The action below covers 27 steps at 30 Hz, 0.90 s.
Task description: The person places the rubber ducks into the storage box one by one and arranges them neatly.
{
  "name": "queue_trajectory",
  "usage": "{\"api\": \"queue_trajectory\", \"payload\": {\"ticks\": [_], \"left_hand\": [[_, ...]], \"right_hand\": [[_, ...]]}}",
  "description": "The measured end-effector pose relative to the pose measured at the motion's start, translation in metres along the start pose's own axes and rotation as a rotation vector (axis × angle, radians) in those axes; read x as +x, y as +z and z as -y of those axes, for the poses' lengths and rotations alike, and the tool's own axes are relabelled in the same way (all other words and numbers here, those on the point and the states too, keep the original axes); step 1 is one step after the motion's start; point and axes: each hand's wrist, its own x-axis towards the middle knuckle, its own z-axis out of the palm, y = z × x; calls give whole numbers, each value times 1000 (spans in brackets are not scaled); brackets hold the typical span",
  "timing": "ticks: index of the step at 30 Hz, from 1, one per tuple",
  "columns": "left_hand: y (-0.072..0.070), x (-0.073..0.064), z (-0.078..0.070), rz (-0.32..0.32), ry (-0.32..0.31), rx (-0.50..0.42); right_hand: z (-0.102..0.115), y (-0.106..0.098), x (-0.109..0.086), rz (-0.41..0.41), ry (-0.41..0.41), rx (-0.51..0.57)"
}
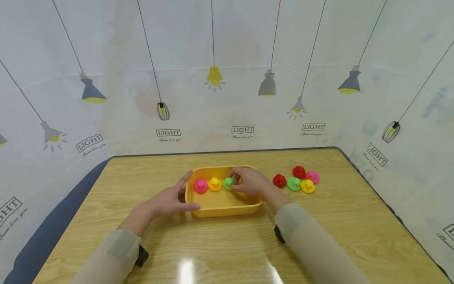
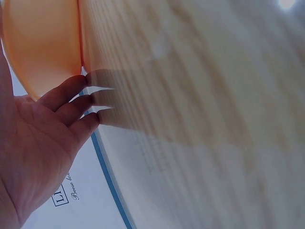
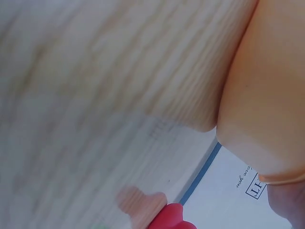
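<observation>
A yellow plastic bin [image 1: 223,212] rests on the table. Inside it a pink rubber duck [image 1: 201,186], a yellow rubber duck [image 1: 214,184] and a green rubber duck [image 1: 227,183] sit in a row. My left hand [image 1: 168,200] holds the bin's left end, thumb over the front rim and index finger at the back corner; the left wrist view shows its other fingers [image 2: 74,107] along the outer wall. Reaching over the bin's right side, my right hand [image 1: 251,181] pinches the green duck between thumb and fingers. In the right wrist view the bin wall hides most of that hand.
Right of the bin several more ducks lie loose: a red duck [image 1: 279,181], another red duck [image 1: 299,172], a green duck [image 1: 293,184], a yellow duck [image 1: 307,186] and a pink duck [image 1: 313,177]. A lamp-printed sheet [image 1: 244,110] stands behind the wooden table [image 1: 142,169].
</observation>
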Motion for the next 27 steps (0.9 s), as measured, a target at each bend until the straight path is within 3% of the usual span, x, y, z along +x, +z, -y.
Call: {"api": "queue_trajectory", "payload": {"ticks": [27], "left_hand": [[-1, -3, -4, 4, 10, -5]], "right_hand": [[-1, 4, 1, -17, 28, -56]]}}
